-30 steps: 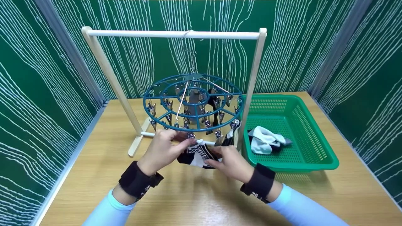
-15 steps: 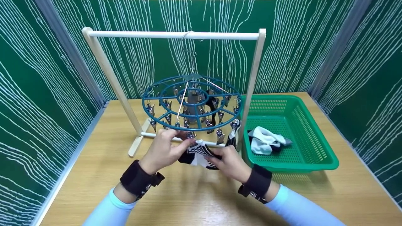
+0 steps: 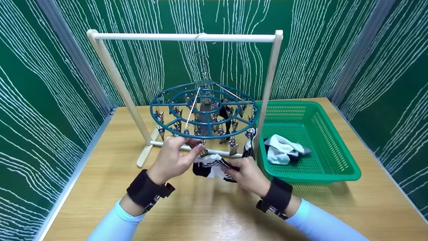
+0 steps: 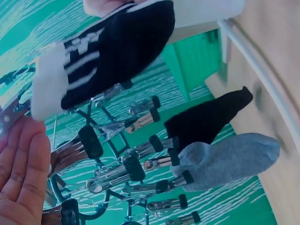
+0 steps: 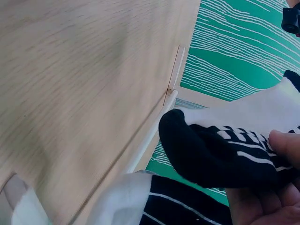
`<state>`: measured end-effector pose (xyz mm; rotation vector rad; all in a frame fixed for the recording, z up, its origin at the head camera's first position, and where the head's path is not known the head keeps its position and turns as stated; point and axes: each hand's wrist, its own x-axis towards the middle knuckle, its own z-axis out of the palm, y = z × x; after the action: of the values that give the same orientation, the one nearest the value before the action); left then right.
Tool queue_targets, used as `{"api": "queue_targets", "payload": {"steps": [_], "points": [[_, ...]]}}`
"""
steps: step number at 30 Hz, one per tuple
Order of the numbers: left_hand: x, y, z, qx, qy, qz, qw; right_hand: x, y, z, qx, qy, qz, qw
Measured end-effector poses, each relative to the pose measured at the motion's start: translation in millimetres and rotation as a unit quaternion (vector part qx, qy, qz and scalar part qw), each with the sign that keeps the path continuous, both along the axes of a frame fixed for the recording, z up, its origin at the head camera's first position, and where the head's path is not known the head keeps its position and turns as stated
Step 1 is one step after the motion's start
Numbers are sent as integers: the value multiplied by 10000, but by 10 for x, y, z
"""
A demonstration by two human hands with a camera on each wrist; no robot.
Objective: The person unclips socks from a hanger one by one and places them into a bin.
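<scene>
Because the clip [image 3: 204,154] is small and hangs from the ring hanger [image 3: 214,137], it should be steadied well before any weight is trusted to it. The left hand [image 3: 172,157] pinches this clip between thumb and fingers, at the near edge of the ring hanger. The right hand [image 3: 249,175] pinches the foot part of the black-and-white sock [image 3: 212,167], thumb on one side and fingers on the other; so the sock is in the air, below the ring hanger, with its white cuff close at the clip. Whether the jaws already bite the cuff, I cannot tell. To do this step well, I think, the right hand should carry the weight and guide the cuff flat and deep between the jaws, so that more than the thin edge is caught. The left hand should then release slowly, and a gentle pull downward can test the hold. Care is also needed with the neighbouring clip [image 3: 233,147] and the hung sock [image 3: 248,145], because a swing could tangle them.
</scene>
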<state>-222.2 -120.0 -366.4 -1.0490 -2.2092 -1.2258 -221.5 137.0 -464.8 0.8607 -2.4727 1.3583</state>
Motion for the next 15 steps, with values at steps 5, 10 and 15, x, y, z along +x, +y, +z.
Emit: {"api": "queue_targets", "payload": {"steps": [5, 10, 15], "points": [[-4, -28, 5, 57, -155, 110, 9998, 21, 77, 31, -48, -89, -69, 9999], [-17, -45, -16, 165, -125, 240, 9995, 57, 170, 72, -145, 103, -113, 9998], [-20, -47, -51, 263, -94, 393, 9988, 127, 289, 191, -176, -149, -96, 9997]]}}
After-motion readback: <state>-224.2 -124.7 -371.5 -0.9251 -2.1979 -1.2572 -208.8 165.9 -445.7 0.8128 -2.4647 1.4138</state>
